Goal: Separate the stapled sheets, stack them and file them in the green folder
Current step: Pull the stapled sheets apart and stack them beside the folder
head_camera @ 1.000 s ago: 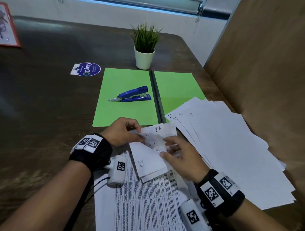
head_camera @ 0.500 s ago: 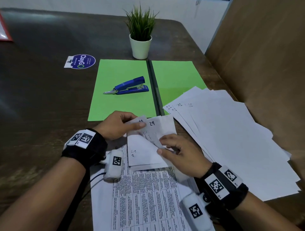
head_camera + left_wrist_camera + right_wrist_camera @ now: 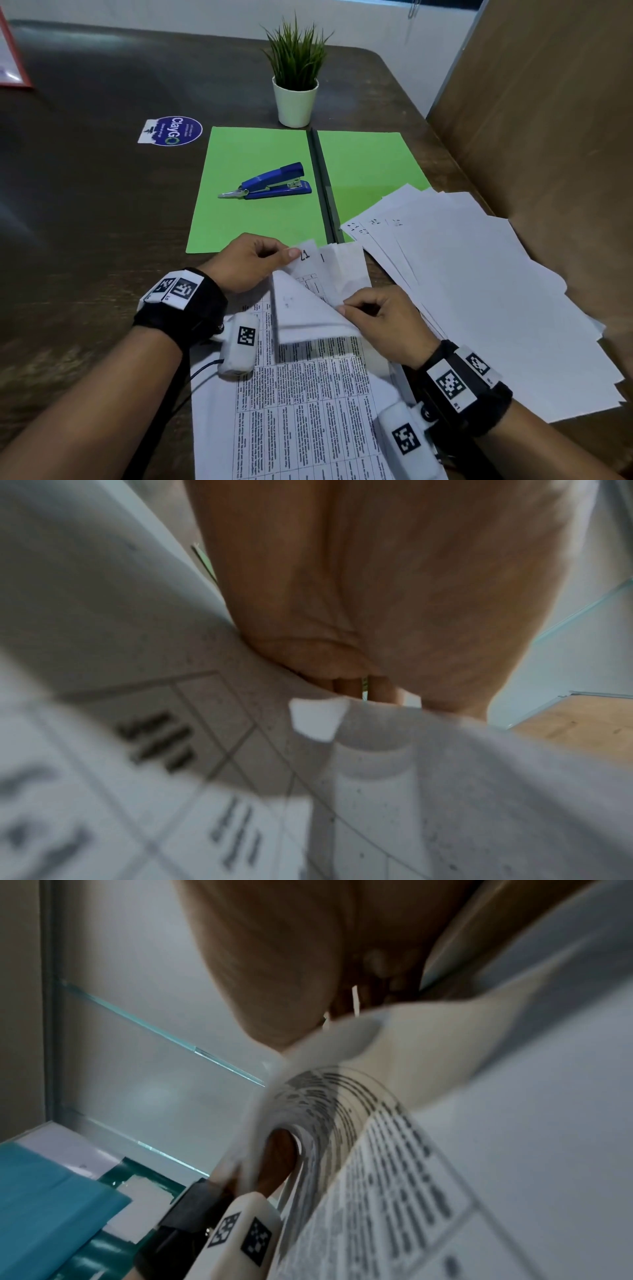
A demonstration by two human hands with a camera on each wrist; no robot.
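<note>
Stapled sheets point(image 3: 318, 291) just below the open green folder point(image 3: 257, 219), staple hidden, left hand point(image 3: 246, 263) pinching corner marked 21, right hand point(image 3: 380, 318) pinching folded-back pages, earlier top number read 29, wrist views blurred.

I'm looking at matt white paper sheets point(image 3: 479, 291), a matt green card folder point(image 3: 257, 212), a glossy blue plastic stapler point(image 3: 270, 183) and a dark, faintly shiny wood-grain table point(image 3: 85, 205).
</note>
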